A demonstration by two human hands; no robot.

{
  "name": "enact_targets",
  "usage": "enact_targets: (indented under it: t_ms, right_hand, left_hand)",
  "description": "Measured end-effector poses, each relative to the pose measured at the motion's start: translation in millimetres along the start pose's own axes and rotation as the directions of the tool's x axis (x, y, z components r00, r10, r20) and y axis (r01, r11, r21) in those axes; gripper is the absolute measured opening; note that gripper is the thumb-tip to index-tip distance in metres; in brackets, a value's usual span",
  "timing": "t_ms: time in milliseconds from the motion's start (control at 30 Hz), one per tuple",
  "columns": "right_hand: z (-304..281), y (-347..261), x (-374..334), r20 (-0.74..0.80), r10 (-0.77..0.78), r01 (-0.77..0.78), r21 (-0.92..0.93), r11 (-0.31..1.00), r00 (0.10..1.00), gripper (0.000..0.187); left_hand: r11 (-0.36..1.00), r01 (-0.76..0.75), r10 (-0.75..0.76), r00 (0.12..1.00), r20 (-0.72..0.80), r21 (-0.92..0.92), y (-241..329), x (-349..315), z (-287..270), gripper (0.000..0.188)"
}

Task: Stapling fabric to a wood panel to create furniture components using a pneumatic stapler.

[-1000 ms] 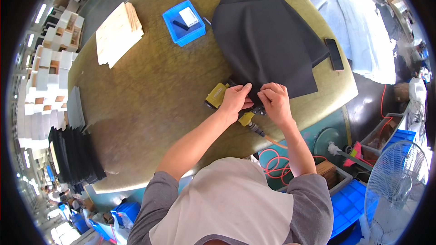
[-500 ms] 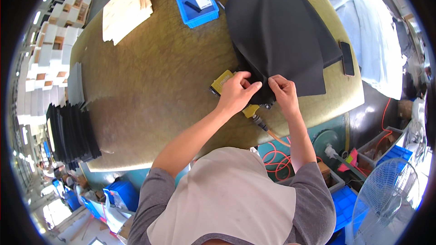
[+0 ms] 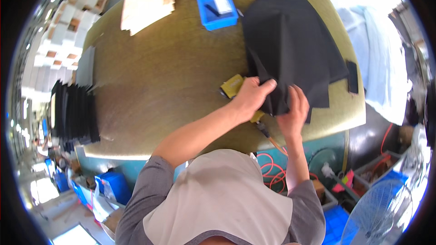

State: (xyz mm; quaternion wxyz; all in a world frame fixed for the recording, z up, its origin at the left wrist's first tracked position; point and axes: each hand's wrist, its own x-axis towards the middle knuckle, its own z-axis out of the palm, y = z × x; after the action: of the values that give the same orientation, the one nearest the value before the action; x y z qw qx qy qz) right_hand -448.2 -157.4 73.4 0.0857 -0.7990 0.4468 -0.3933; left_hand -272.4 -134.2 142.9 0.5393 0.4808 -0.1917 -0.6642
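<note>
A large sheet of black material (image 3: 295, 41) lies over the right part of the table, its near edge bunched and lifted between my hands. My left hand (image 3: 252, 96) is closed on the left side of that edge, thumb on top. Just to its right, my right hand (image 3: 294, 109) holds the near edge with its fingers bent over the material; its thumb is hard to see. Beside and below my left hand a yellow tool (image 3: 233, 86) sits partly hidden by the sheet and hand. A hose with a dark connector (image 3: 262, 129) runs from it towards the table's front edge.
A blue tray (image 3: 218, 22) with a dark marker-like object and white card stands beyond. Pale sheets (image 3: 147, 7) lie far left, a stack of black pieces (image 3: 75, 111) at the left edge. A phone (image 3: 352, 77) rests at right. A fan (image 3: 379, 213) stands lower right.
The sheet's near edge has turned and spread slightly under my hands. My right hand has gone from a pinch to longer, bent fingers. The whole view has shifted a little.
</note>
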Motion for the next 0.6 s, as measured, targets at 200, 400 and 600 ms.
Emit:
enact_targets:
  t_ms: [200, 400, 600]
  right_hand:
    - [-53.8, -0.2, -5.4, -0.105, 0.168, -0.141, 0.227, 0.964, 0.98, 0.038]
    - [-72.9, -85.9, 83.3, 0.09, -0.235, 0.2, 0.295, 0.934, 0.968, 0.041]
    - [11.7, -186.8, 277.3, 0.143, -0.43, 0.406, 0.169, 0.898, 0.891, 0.036]
  left_hand:
    - [0.98, -0.017, 0.043, 0.991, 0.129, -0.198, 53.0, -105.8, -28.1, 0.034]
    - [0.948, -0.309, 0.292, 0.939, -0.179, -0.073, 152.5, -150.8, -124.4, 0.03]
    - [0.766, -0.642, 0.595, 0.698, -0.399, 0.019, 310.5, -112.7, -210.2, 0.024]
